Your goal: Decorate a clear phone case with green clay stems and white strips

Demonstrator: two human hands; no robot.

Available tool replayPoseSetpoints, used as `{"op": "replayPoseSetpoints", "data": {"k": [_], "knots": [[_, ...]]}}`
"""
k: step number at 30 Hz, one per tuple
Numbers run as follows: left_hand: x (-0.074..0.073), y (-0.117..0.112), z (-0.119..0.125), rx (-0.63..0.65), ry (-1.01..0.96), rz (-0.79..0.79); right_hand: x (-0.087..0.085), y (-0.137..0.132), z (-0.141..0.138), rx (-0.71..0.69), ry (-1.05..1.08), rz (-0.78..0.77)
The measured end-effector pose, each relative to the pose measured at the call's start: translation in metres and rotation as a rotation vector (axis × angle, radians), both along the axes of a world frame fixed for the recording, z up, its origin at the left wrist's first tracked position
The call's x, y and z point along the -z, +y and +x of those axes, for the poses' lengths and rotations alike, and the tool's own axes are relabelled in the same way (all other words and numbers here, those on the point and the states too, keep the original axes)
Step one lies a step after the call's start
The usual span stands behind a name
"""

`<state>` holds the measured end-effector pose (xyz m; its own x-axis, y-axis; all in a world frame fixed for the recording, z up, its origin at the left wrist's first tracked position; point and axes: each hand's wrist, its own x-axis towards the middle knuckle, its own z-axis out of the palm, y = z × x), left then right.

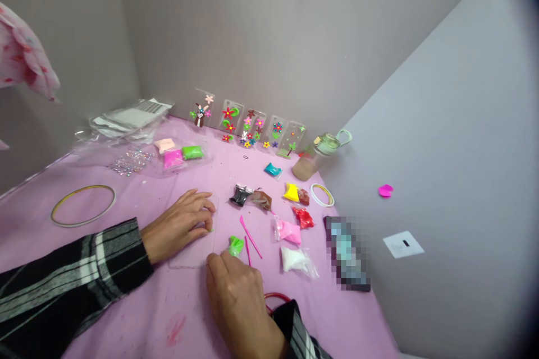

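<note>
My left hand (181, 225) rests over a clear phone case (189, 262) lying on the pink tablecloth. Its thumb and forefinger come together at a tiny piece of green clay (212, 230), while the other fingers are bent and spread. Closed beside the case's near right corner, my right hand (236, 294) hides whatever its fingers may hold. Just beyond its knuckles is a packet of green clay (236, 245). Two pink modelling tools, a longer one (251, 238) and a shorter one (247, 251), lie to the right of that packet.
Clay packets in several colours, including white (293, 259) and black (241, 195), lie to the right. Decorated phone cases (252, 129) lean on the back wall. A bottle (314, 160), a pixelated phone (347, 255), tape rolls (84, 224) and plastic bags (130, 118) surround the work area.
</note>
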<state>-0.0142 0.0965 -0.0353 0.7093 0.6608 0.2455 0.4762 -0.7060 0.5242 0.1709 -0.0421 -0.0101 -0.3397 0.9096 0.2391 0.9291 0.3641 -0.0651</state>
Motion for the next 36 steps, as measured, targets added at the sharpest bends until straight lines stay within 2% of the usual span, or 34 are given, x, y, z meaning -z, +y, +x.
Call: {"op": "replayPoseSetpoints", "data": {"k": [5, 14, 20, 26, 36], "knots": [[0.0, 0.001, 0.001, -0.024, -0.005, 0.001, 0.001, 0.0, 0.0, -0.002, 0.009, 0.02], [-0.014, 0.0, 0.003, -0.04, 0.029, -0.031, 0.002, -0.001, 0.0, -0.003, 0.023, 0.029], [-0.015, -0.002, 0.003, -0.088, 0.046, -0.036, 0.001, 0.0, 0.0, -0.001, 0.03, 0.038], [-0.014, 0.0, 0.001, -0.033, 0.035, -0.025, -0.001, -0.001, 0.001, -0.012, 0.041, 0.034], [-0.018, -0.005, -0.002, 0.165, -0.026, 0.075, 0.002, 0.002, 0.009, 0.019, 0.095, 0.072]]}}
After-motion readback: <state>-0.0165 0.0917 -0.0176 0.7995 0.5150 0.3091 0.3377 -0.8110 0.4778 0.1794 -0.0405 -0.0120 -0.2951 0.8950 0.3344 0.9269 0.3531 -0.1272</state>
